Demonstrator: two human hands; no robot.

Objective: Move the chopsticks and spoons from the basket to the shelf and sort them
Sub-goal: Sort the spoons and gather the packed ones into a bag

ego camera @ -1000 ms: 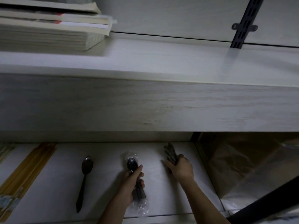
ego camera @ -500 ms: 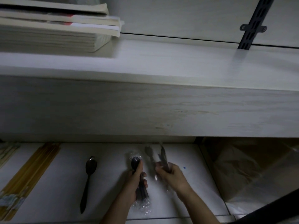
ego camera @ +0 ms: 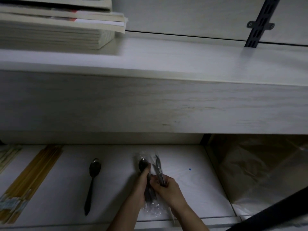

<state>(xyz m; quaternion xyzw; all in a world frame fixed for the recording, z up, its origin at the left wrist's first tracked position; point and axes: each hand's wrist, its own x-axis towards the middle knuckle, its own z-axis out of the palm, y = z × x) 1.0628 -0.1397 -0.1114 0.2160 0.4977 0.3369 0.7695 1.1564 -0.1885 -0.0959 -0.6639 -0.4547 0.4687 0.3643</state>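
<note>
Head view, dim and slightly smeared.

- **Change over the last second:** the right hand [ego camera: 168, 189] has carried its second bundle [ego camera: 158, 167] leftward. It was well apart from the wrapped spoon bundle [ego camera: 143, 165] and is now right against it. The left hand [ego camera: 141, 185] holds that wrapped bundle down on the shelf [ego camera: 191, 197]. The two hands now touch.
- **Left hand:** fingers wrapped round the handles, thumb stretched up onto the spoon bowl.
- **Right hand:** fist clamped on the lower part of its dark utensils, tips pointing away from the person. They look like more wrapped spoons, but it's too blurred to be sure.
- **Left bundle:** hasn't shifted. Clear wrap bunches out below the hands.
- **Blue dot:** a blue dot [ego camera: 190, 169] now shows on the shelf right of the hands.
- **Other task items:** the loose spoon [ego camera: 93, 182] lies alone further left. The chopsticks [ego camera: 33, 180] sit in a row near the shelf's left end, well apart from the spoons. The basket is not in view.

My read: the spoons are being merged into one group and the chopsticks are already separate, so the sort is well along.
</note>
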